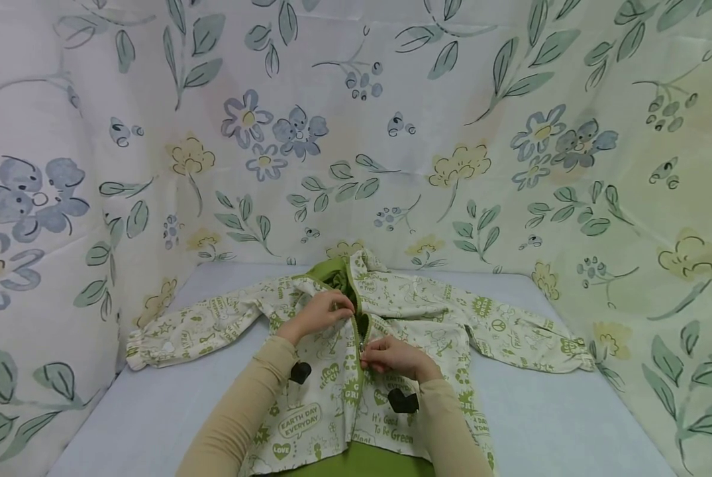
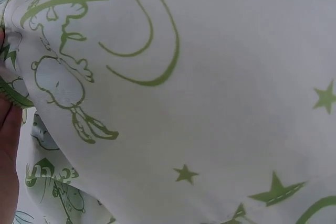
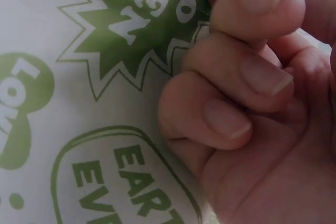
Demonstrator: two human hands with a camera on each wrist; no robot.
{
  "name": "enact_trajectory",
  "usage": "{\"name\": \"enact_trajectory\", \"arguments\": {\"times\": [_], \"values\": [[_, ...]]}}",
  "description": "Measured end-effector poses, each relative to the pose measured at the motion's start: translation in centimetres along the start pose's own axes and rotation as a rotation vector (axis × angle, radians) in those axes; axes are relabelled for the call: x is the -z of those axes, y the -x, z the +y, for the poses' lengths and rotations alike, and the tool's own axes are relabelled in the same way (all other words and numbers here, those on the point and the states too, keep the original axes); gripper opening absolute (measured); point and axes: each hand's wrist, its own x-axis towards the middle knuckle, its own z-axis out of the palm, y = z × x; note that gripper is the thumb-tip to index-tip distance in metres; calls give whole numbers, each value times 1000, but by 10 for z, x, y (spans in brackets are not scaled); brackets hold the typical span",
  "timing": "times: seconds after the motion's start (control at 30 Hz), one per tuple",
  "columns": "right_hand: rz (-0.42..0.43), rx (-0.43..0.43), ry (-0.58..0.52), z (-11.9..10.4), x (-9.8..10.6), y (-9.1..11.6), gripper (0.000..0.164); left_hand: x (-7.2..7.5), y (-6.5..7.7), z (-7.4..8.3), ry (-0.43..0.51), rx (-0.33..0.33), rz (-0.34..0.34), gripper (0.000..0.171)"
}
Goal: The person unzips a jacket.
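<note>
A white jacket [image 1: 385, 424] with green printed words and drawings lies front up, sleeves spread to both sides. Its green lining [image 1: 332, 271] shows at the collar. My left hand [image 1: 320, 315] pinches the front edge beside the green zipper [image 1: 357, 321], below the collar. Lower on the same zipper, my right hand [image 1: 399, 358] pinches at the zipper pull [image 1: 361, 346]; above it the two front edges part, below it they meet. In the right wrist view the curled fingers [image 3: 226, 98] hide the pull. White printed cloth [image 2: 220, 103] fills most of the left wrist view.
The jacket lies on a table with a pale cover [image 1: 153, 417]. A floral curtain [image 1: 356, 132] hangs behind and along both sides. Green cloth [image 1: 361, 460] shows below the jacket's hem at the near edge.
</note>
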Motion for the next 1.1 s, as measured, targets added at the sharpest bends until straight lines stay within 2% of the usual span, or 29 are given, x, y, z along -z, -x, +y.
{"name": "enact_trajectory", "arguments": {"times": [0.23, 0.4, 0.8, 1.1], "values": [[-19, -21, 22, 1, -3, 2, 32, 3, 1, -1, 22, 6, -8, 18], [-14, 4, 57, 0, -4, 2, 33, 6, 0, 0, 10, -3, 1, 18], [-31, 57, -7, 6, -5, 3, 34, 6, -1, -2, 9, 8, 9, 18], [-53, 60, 25, 7, -8, 8, 35, 9, 0, -5, 18, 24, 14, 17]]}}
